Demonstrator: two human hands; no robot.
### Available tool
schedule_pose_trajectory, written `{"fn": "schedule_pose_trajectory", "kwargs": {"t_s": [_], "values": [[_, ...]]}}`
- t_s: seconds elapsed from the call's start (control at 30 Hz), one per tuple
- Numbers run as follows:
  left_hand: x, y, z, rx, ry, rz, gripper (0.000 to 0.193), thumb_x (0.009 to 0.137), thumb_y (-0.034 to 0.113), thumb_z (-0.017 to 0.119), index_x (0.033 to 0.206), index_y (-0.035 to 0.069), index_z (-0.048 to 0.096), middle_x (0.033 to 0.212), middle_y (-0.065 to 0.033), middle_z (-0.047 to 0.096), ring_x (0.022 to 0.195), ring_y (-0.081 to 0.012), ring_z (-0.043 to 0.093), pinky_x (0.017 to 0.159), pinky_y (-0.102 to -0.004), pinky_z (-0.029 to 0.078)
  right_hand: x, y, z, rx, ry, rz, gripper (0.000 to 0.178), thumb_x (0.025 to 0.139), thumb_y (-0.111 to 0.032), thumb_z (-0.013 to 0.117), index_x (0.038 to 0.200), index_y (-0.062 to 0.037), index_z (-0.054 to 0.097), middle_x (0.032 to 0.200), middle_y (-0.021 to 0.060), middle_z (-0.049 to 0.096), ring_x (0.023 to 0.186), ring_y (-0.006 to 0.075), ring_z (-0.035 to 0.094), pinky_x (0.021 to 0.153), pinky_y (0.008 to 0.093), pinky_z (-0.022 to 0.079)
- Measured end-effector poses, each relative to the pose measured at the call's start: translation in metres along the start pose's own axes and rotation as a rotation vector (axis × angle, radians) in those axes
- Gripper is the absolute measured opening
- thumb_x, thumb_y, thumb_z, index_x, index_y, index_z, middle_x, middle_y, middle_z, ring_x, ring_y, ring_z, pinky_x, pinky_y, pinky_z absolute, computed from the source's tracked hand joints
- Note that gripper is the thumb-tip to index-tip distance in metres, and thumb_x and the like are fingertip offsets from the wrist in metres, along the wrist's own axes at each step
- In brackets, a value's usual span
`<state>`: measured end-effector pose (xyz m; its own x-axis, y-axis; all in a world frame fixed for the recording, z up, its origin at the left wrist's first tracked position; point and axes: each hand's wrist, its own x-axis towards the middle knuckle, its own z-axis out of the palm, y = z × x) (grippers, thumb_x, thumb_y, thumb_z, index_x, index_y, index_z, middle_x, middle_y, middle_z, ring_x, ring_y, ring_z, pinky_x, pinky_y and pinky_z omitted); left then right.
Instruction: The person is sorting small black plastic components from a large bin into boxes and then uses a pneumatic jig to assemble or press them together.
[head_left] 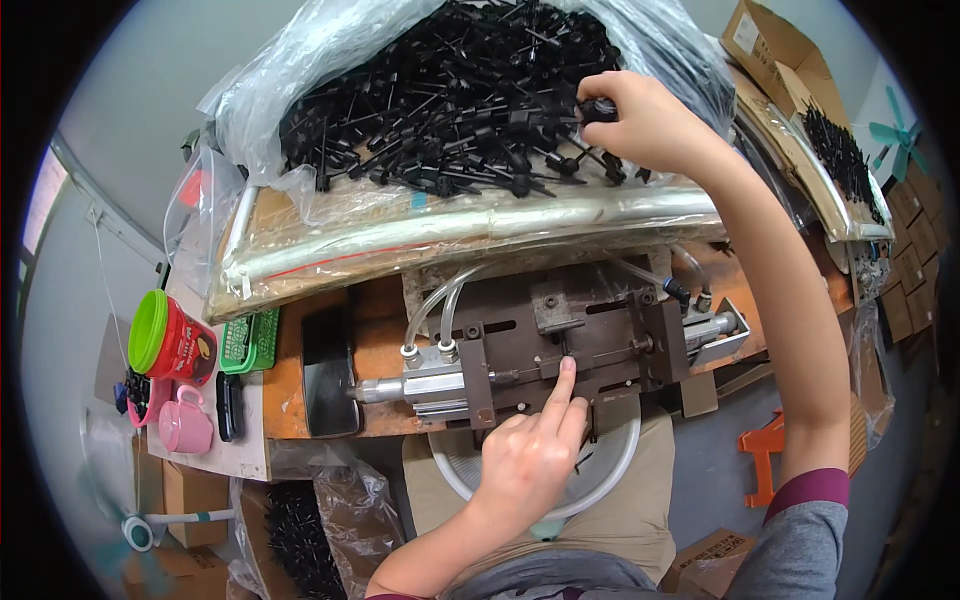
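My left hand (pixel 532 450) is over the front of a dark metal fixture (pixel 610 335). Its index finger is stretched out, with the tip on the middle of the fixture beside a thin dark pin; the other fingers are partly curled. My right hand (pixel 645 125) reaches far forward over a big heap of black plastic parts with thin stems (pixel 450 90). Its fingers are closed round a black plastic piece (pixel 598 110), partly hidden by the fingers. A silver air cylinder (pixel 436 383) with clear hoses is mounted at the fixture's left end.
Clear plastic sheeting (pixel 265 120) surrounds the heap, behind a wrapped tray edge (pixel 480 225). On the left are a black phone (pixel 328 370), a green basket (pixel 250 340), a red tub (pixel 190 345) and a pink mug (pixel 186 420). Below the fixture sits a translucent basin (pixel 632 440).
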<state>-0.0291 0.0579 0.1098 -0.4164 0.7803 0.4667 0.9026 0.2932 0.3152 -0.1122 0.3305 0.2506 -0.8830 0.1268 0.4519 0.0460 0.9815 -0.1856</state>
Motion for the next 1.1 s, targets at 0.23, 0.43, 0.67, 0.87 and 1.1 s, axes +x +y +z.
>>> {"fn": "schedule_pose_trajectory", "kwargs": {"t_s": [0.23, 0.43, 0.67, 0.87, 1.1], "values": [[0.003, 0.002, -0.024, -0.282, -0.061, 0.064, 0.03, 0.075, 0.018, 0.082, 0.098, 0.005, 0.07, 0.124, -0.0168, 0.066, 0.067, -0.0212, 0.071, 0.058, -0.0284, 0.056, 0.003, 0.022, -0.022, 0.735, 0.016, 0.299, 0.029, 0.09, -0.022, 0.071, 0.109, -0.0002, 0.065, 0.079, -0.0003, 0.059, 0.069, 0.0052, 0.056, 0.062, 0.0198, 0.049], [0.032, -0.01, -0.061, -0.427, 0.231, -0.051, 0.044, 0.077, 0.02, 0.084, 0.114, 0.003, 0.068, 0.127, -0.0166, 0.063, 0.09, -0.0224, 0.071, 0.073, -0.0283, 0.058, -0.02, 0.008, -0.033, 1.147, 0.015, 0.206, 0.024, 0.091, -0.02, 0.07, 0.107, -0.0018, 0.067, 0.082, -0.0019, 0.061, 0.07, 0.0036, 0.057, 0.063, 0.0172, 0.049], [0.048, -0.027, -0.075, -1.338, 0.338, -0.43, 0.047, 0.085, -0.007, 0.067, 0.131, -0.005, 0.056, 0.124, -0.0167, 0.061, 0.096, -0.0204, 0.068, 0.075, -0.0263, 0.059, -0.104, -0.053, -0.025, 1.392, -0.435, 0.341, 0.022, 0.091, -0.022, 0.071, 0.103, -0.0052, 0.063, 0.079, -0.0037, 0.061, 0.062, 0.0028, 0.057, 0.05, 0.0168, 0.042], [0.023, -0.023, -0.078, -1.103, 0.113, -0.254, 0.038, 0.068, -0.005, 0.083, 0.105, 0.002, 0.074, 0.1, -0.0113, 0.07, 0.088, -0.014, 0.068, 0.065, -0.0206, 0.055, -0.137, -0.036, -0.014, 1.533, -0.451, 0.381, 0.02, 0.093, -0.021, 0.068, 0.103, -0.004, 0.063, 0.094, 0.0032, 0.067, 0.064, 0.0025, 0.055, 0.051, 0.0172, 0.041], [-0.004, 0.003, -0.022, -0.214, 0.171, -0.022, 0.034, 0.061, 0.005, 0.083, 0.093, 0.005, 0.073, 0.118, -0.0116, 0.069, 0.088, -0.0246, 0.067, 0.078, -0.0321, 0.055, -0.154, -0.033, -0.006, 1.525, -0.204, 0.472, 0.017, 0.096, -0.018, 0.063, 0.103, -0.0028, 0.06, 0.095, 0.0086, 0.068, 0.06, 0.002, 0.053, 0.047, 0.0161, 0.039]]}}
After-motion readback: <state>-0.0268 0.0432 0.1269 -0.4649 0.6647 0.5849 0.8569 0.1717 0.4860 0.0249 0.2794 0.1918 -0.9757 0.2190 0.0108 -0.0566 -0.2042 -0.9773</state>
